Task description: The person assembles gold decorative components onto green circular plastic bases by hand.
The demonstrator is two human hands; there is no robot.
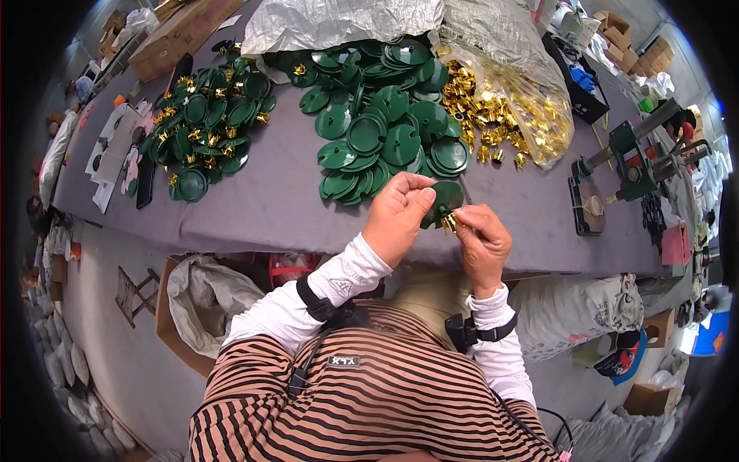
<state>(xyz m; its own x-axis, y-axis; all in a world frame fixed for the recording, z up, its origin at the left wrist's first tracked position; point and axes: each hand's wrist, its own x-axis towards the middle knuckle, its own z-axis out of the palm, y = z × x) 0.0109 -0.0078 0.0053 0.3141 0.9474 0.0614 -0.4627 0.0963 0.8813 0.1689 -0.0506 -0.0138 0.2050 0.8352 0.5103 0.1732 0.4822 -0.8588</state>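
Between my hands, just above the table's front edge, is a round green plastic disc (446,195). My left hand (396,215) pinches its left rim between thumb and fingers. With thumb and forefinger, my right hand (483,240) grips a small gold metal fitting (449,222) against the disc's lower side. Whether the fitting is seated on the disc cannot be made out. Beyond my hands lies a heap of plain green discs (385,131). A heap of gold fittings (493,108) spills from a clear plastic bag to its right.
At the left is a pile of green discs with gold fittings (208,115). A dark phone-like slab (145,182) and papers (112,150) lie beside it. A green hand press (635,162) stands at the right. White woven sacks (346,19) lie at the back.
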